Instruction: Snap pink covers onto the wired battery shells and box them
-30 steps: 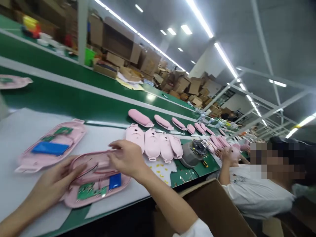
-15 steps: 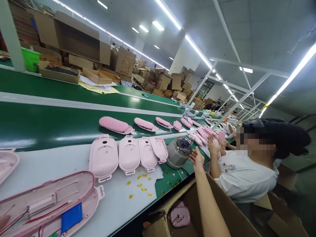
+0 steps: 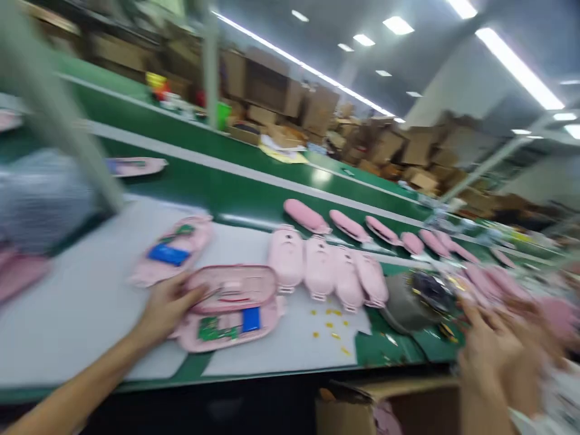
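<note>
My left hand (image 3: 170, 305) grips the left end of a pink shell half (image 3: 260, 281), held tilted over a matching pink half (image 3: 193, 344) that holds a green circuit board (image 3: 217, 329) and a blue battery (image 3: 251, 319). My right hand (image 3: 487, 341), blurred, is beside the grey round machine (image 3: 403, 302) with a dark top. Its fingers are pinched together, and what they hold is too smeared to make out. Yellow tape pieces (image 3: 335, 335) lie between the shells and the machine.
Several closed pink shells (image 3: 286, 257) stand in a row on white foam (image 3: 90, 326). Another open pink unit (image 3: 174, 248) lies at the left. Pink cases line the green belt (image 3: 235, 187). An open carton (image 3: 344, 414) is below the table edge. Another person's hands blur at the right.
The view has swung left, bringing my left hand and the open pink unit into full view. My right hand's fingers have gone from spread beside the machine to pinched together.
</note>
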Demonstrator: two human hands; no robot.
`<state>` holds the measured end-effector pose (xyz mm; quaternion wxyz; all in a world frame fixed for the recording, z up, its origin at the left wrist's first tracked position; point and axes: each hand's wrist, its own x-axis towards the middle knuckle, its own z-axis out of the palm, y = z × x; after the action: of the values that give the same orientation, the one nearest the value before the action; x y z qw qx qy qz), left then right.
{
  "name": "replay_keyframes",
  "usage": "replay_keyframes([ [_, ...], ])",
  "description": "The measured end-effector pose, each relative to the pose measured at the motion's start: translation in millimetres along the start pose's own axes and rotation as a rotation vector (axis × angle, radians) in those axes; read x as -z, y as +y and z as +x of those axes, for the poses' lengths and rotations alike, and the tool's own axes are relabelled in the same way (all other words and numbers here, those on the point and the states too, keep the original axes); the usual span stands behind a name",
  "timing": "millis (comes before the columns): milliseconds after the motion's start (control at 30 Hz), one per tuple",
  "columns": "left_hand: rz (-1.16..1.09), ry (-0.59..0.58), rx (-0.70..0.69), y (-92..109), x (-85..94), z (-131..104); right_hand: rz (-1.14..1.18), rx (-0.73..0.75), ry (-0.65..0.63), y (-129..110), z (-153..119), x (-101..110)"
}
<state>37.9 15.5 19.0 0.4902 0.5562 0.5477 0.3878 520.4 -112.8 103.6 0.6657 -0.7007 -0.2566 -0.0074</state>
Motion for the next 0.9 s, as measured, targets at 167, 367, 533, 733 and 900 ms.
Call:
replay_keyframes([
  [167,-0.347,-0.058,-0.083,-9,-0.9,-8,-0.012,0.36,-0.93,-82,-142,-123],
  [367,-0.464,-0.107,-0.171,-17,-5.4,-15,-0.193,0.727,-1.191,-81,-253,-225],
  [533,-0.493,-0.115,-0.213,-28,-7.5,-14,-0.248,0.828,-1.119,-68,-259,-227],
  [733,-0.488,-0.114,-0.245,-31,-9.6,-16,-0.351,0.85,-1.018,-70,-273,-225],
  [900,-0.391,-0.058,-0.24,-29,-6.2,-18,-0.488,0.676,-0.906,-82,-257,-229],
])
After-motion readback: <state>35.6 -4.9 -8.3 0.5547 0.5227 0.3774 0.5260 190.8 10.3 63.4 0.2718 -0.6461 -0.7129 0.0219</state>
